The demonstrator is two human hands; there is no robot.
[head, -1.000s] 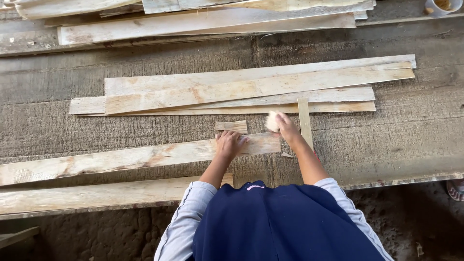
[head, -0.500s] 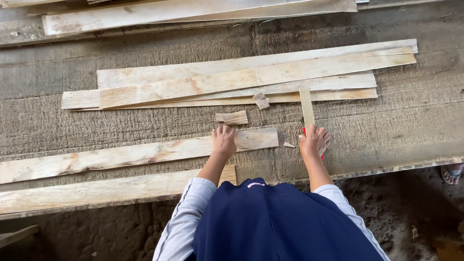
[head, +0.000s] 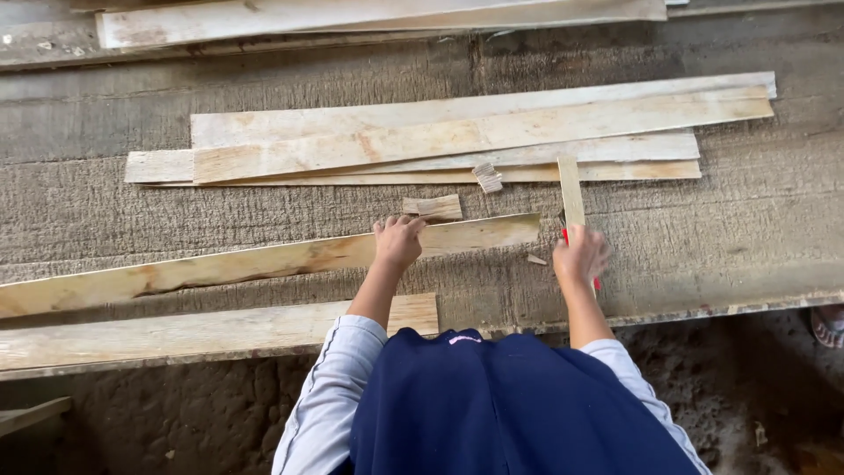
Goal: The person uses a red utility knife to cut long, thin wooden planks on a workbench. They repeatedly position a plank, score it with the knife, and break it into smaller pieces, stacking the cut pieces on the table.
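Head cam, rough grey plank floor [head: 220,229], pale boards [head: 440,141], dirt ground [head: 193,405]
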